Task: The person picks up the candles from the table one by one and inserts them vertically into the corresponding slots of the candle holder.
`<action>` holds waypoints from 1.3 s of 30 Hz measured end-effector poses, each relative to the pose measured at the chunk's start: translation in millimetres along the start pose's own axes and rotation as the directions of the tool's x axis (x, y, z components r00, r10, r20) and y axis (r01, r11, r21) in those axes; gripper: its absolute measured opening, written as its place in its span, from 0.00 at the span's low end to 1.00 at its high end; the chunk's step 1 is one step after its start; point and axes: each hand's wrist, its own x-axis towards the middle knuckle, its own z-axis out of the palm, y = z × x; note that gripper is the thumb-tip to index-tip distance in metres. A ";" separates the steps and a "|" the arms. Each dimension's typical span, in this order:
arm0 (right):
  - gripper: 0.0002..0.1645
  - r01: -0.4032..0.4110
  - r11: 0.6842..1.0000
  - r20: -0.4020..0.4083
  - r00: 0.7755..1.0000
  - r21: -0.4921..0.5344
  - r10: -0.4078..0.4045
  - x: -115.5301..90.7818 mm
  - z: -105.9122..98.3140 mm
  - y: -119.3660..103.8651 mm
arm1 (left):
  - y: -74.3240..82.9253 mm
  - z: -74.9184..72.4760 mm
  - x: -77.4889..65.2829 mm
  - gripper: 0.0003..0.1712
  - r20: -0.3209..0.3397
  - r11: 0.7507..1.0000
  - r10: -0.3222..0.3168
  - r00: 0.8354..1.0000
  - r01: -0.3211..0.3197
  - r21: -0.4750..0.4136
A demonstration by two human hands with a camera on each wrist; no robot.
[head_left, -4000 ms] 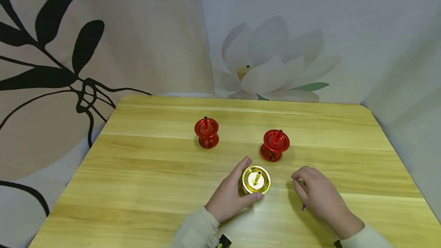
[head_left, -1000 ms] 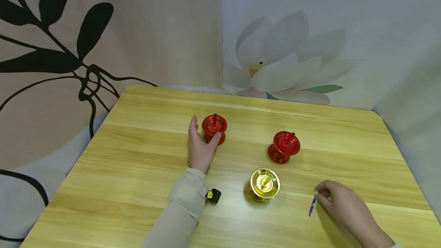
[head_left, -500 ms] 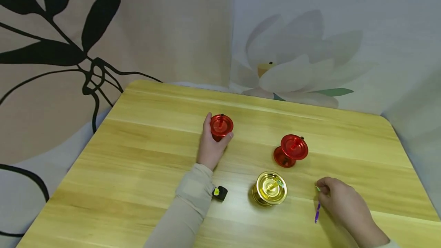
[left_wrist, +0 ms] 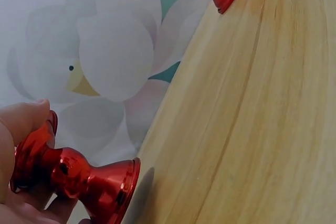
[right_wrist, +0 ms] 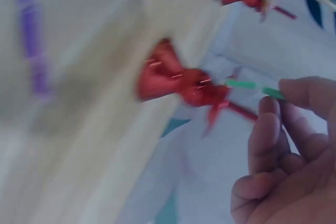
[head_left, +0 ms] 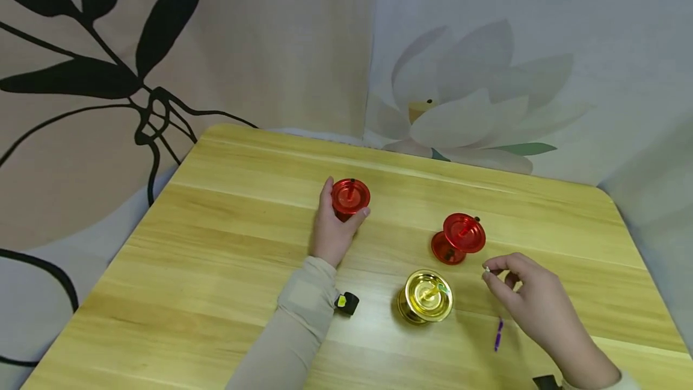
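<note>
On my head feed the right grip [head_left: 533, 297] has just lifted off the purple stick [head_left: 498, 334], which lies between the gold holder [head_left: 414, 284] and the right edge of the table [head_left: 243, 227], while the left grip [head_left: 332, 232] still hangs onto a red holder [head_left: 346, 203] nearer the far edge. Left wrist cam has thumb and fingers wrapped round that holder's cup end, can't tell if its foot touches down. Right wrist is blurry but shows a green stick [right_wrist: 240, 84] pinched, so I reckon the pair's split and green's the one in play.
</note>
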 end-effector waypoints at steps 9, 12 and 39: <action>0.08 0.124 0.989 -0.074 0.990 0.085 -0.118 37.9 -8.5 -49.5 | 3.0 3.4 -10.1 0.56 0.028 0.992 0.056 0.998 -0.059 0.113; 0.07 0.110 0.986 -0.032 0.994 0.127 -0.106 51.3 -7.9 -64.6 | 2.7 5.0 -13.0 0.54 0.055 0.986 0.080 0.995 -0.087 0.146; 0.05 0.044 0.977 0.034 0.998 0.210 -0.052 89.3 6.2 -105.2 | 12.4 11.5 -21.0 0.54 0.262 0.957 0.207 0.943 -0.251 0.146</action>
